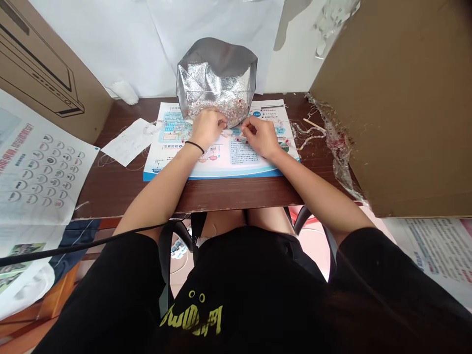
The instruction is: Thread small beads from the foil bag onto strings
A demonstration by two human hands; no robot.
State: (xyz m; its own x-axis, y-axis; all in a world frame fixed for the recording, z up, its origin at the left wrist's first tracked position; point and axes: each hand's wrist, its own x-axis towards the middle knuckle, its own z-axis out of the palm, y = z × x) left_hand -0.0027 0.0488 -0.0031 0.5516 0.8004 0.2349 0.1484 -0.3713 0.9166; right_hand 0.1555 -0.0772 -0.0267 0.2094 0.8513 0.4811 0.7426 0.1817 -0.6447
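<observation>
A silver foil-lined bag (217, 69) stands open on the desk, with many small multicoloured beads (232, 109) in its bottom. My left hand (207, 130) is at the bag's front lip, its fingers curled and thumb closed towards them; what they hold is too small to make out. Just to the right, my right hand (261, 136) is closed in a pinch near the bag's lower right edge. Something thin and pale shows at its fingertips, but I cannot name it. Strung beads lie on the printed sheet around both hands.
Under the bag lies a blue-and-white printed sheet (210, 169) on the brown desk (236, 194). Bead strands (308, 132) and crumpled clear plastic (337, 142) lie at right, a white paper (127, 142) at left. Cardboard (409, 108) walls the right side; a black cable (92, 243) crosses my left arm.
</observation>
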